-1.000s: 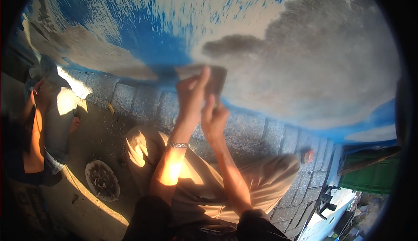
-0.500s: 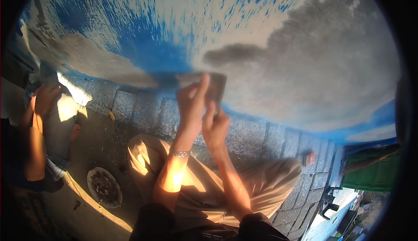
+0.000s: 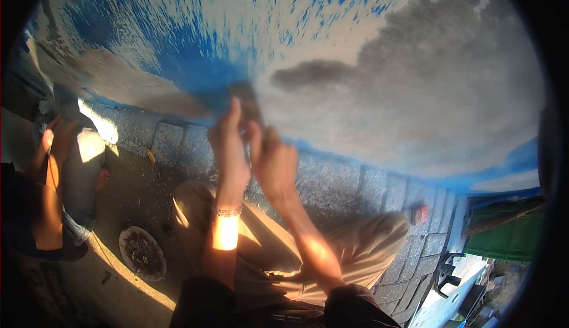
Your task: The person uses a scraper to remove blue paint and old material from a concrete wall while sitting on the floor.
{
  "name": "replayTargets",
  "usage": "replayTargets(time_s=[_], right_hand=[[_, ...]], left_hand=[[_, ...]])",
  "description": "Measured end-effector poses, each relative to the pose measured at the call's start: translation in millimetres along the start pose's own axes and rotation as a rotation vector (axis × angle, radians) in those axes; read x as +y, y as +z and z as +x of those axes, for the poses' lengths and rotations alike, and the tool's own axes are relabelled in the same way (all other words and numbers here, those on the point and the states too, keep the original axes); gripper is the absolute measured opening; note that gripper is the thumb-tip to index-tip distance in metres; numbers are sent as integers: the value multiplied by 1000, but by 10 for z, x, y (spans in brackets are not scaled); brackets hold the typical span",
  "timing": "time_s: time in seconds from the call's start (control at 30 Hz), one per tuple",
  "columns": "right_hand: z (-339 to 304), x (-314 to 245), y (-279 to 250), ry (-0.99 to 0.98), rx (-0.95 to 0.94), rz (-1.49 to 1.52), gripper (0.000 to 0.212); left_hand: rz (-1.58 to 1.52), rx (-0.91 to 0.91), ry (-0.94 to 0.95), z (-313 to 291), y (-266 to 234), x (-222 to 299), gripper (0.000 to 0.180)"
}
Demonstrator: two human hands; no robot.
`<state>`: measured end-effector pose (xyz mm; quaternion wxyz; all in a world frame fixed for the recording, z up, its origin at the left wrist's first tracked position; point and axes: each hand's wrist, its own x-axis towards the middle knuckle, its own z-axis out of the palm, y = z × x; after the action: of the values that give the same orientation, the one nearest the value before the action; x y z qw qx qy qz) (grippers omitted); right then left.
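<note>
Both my hands are on a dark, flat rectangular piece [image 3: 246, 98], smeared by motion and held against a large curved surface. That surface [image 3: 438, 108] is patched with blue, white and grey. My left hand [image 3: 230, 150] grips the piece from its left side, thumb pointing up along it; a metal bracelet [image 3: 227, 212] circles that wrist. Just to the right, my right hand [image 3: 275, 165] is closed round the lower part of the piece, its fingers curled. Streaks of blue show through the white above my hands.
Paving blocks [image 3: 332, 180] run below the surface, sprinkled with pale flakes. A round shallow dish [image 3: 142, 254] with dark contents lies left of my knee. At the far left another person [image 3: 56, 180] sits close. A small red packet [image 3: 420, 214] rests on the paving at right.
My two hands have moved left together along the surface, carrying the dark piece with them. My left forearm has shifted left too.
</note>
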<state>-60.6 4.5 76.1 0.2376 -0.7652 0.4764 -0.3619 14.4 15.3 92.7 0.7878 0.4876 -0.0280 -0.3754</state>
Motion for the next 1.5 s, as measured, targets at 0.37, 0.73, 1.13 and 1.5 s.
replayTargets(time_s=[0.37,0.73,1.13,1.5], right_hand=[[-443,551,-96,89,23,70,28],[-617,715,-76,92,-340,-141,22],[-1099,1447,-814,155,11,138,23],[-1041,1454,-662,49,360,291,38]], left_hand=[[179,-152,-157,-35,-59,-643,41],[49,27,-274,-43,-106,-747,20],[590,-239,254,128,-406,-1361,17],[508,-179,-27,70,-347,-1224,30]])
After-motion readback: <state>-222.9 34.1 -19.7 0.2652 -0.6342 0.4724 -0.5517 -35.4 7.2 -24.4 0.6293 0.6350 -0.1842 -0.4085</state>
